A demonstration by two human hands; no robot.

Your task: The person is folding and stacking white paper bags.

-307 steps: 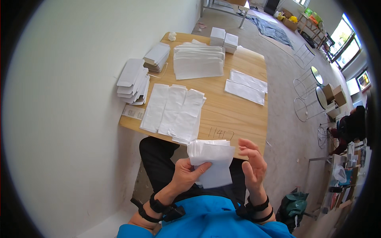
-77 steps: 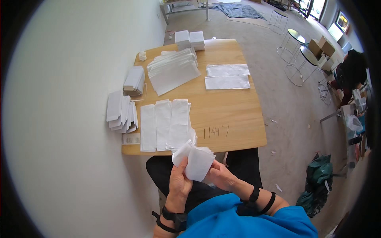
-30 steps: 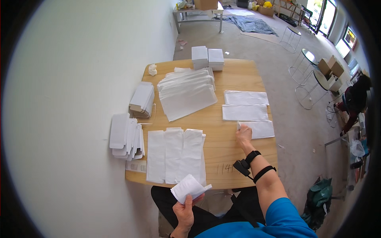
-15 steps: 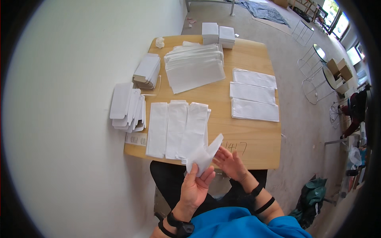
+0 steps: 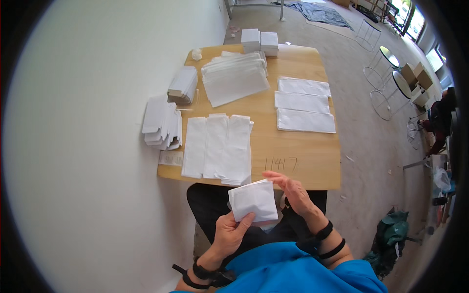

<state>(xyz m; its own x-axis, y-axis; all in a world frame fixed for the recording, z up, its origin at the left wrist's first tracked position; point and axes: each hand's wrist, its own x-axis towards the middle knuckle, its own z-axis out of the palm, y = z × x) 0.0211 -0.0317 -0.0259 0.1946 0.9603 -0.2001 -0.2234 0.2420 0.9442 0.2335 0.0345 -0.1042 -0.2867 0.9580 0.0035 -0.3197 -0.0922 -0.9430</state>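
Note:
Over my lap, just off the table's near edge, a folded white sheet [image 5: 255, 201] is held up, squarish and nearly flat. My left hand [image 5: 233, 229] grips its lower left corner, thumb on top and fingers beneath. At the sheet's upper right edge is my right hand [image 5: 293, 193], fingers stretched out and close together, palm turned toward the sheet. Whether it touches the edge is hard to tell. Three side-by-side piles of long white folded sheets [image 5: 216, 146] lie on the near left of the table, just beyond my left hand.
The wooden table [image 5: 303, 156] also bears a fanned stack of larger white sheets [image 5: 234, 78], three folded piles [image 5: 304, 103] at right, and white boxes [image 5: 251, 39] at the back. Flattened white cartons [image 5: 159, 122] stand along the left edge by the wall. A crumpled paper [image 5: 196, 53] lies far left.
The sheet has gone from partly open, with a raised flap, to folded into a flat square. My right hand has moved to its upper edge. The view has shifted slightly.

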